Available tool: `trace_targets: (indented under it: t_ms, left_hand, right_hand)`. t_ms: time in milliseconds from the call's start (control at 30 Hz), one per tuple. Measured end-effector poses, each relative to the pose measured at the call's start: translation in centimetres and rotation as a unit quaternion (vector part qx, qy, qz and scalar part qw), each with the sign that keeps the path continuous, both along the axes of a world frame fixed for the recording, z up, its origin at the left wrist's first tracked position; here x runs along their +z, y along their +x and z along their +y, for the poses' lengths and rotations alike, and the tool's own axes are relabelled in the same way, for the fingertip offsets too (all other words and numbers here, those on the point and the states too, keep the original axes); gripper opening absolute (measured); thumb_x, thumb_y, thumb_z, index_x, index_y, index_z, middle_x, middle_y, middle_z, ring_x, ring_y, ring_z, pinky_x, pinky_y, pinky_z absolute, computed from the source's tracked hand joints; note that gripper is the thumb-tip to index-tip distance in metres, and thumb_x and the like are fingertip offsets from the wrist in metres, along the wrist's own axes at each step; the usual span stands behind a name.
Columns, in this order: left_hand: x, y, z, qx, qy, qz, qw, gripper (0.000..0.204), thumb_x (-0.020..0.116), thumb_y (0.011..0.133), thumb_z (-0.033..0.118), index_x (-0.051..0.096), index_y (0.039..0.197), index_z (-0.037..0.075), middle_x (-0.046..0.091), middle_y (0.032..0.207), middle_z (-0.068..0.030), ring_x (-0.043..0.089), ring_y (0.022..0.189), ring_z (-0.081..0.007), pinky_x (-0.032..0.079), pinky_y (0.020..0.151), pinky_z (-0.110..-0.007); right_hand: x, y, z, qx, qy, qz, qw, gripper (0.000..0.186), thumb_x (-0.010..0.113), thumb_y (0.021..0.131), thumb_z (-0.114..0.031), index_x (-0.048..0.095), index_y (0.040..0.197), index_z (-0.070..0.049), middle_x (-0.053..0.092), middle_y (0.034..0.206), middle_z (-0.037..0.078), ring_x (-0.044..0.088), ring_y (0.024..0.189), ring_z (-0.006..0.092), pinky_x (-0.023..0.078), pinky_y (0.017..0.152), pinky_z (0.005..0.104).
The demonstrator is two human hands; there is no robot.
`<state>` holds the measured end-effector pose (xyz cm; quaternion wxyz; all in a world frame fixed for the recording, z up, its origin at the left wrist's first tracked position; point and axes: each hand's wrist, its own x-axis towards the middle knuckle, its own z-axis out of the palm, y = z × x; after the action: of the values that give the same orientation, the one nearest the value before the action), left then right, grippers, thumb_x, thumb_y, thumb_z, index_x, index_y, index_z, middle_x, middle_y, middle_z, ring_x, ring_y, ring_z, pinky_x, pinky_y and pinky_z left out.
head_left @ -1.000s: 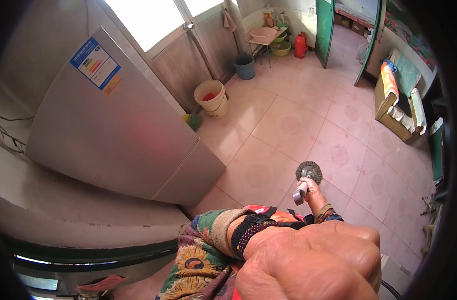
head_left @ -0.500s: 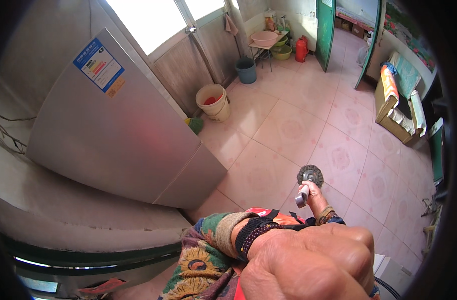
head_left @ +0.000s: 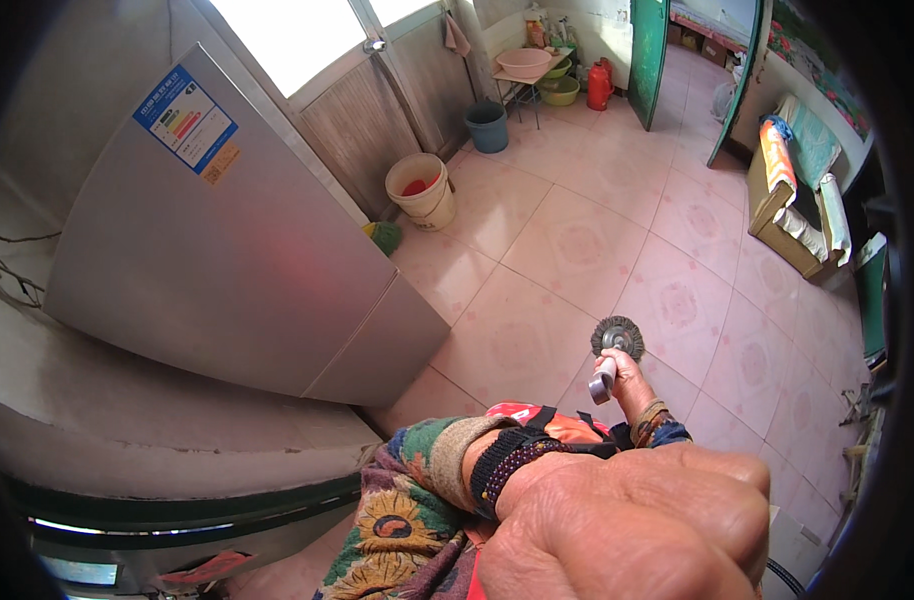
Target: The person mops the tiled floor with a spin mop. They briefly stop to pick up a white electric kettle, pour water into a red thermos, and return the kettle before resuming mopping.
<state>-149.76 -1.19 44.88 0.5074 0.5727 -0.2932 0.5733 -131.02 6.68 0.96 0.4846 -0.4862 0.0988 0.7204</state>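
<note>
My right hand (head_left: 625, 374) is closed round the light handle of a round brush (head_left: 617, 338). Its dark bristles point away from me over the tiled floor, and the rounded handle end sticks out on the near side of my fist. Large and close in the lower middle is the back of my left hand (head_left: 627, 510), knuckles bent. Its fingers are hidden, so I cannot see whether it holds anything. A patterned knitted sleeve (head_left: 397, 520) with a dark cuff covers that arm. Red cloth with black straps (head_left: 562, 422) shows behind the wrist.
A tall grey refrigerator (head_left: 247, 260) stands at the left beside a pale ledge (head_left: 177, 425). Farther off are a cream bucket (head_left: 427, 205), a blue-grey bucket (head_left: 487, 128), a pink basin (head_left: 524, 63) on a small table and a red flask (head_left: 599, 85). An open carton (head_left: 777, 225) stands right.
The room has shifted slightly up and left in the view. My right hand and the brush sit a little higher in the picture; the grip is the same. The left hand stays close, slightly shifted.
</note>
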Motion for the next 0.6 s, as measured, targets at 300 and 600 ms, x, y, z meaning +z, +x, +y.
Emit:
trace_targets:
  t_ms: [300, 600]
  left_hand:
    - [-0.1, 0.2, 0.1, 0.006, -0.003, 0.003, 1.0, 0.012, 0.061, 0.082, 0.007, 0.065, 0.087, -0.003, 0.059, 0.083, -0.013, 0.055, 0.064, -0.0227, 0.047, 0.066, -0.035]
    - [-0.2, 0.5, 0.0, 0.009, -0.008, 0.005, 1.0, 0.01, 0.062, 0.081, 0.005, 0.065, 0.086, -0.004, 0.06, 0.084, -0.0131, 0.054, 0.065, -0.023, 0.047, 0.068, -0.036]
  right_hand:
    - [-0.8, 0.3, 0.2, -0.002, -0.015, 0.01, 1.0, 0.021, 0.066, 0.075, -0.005, 0.051, 0.089, -0.007, 0.057, 0.073, 0.009, 0.059, 0.066, 0.024, 0.054, 0.061, 0.0394]
    - [-2.6, 0.9, 0.3, -0.009, -0.028, 0.021, 0.999, 0.024, 0.067, 0.077, -0.006, 0.05, 0.094, -0.006, 0.057, 0.076, 0.01, 0.059, 0.068, 0.0243, 0.054, 0.062, 0.0392]
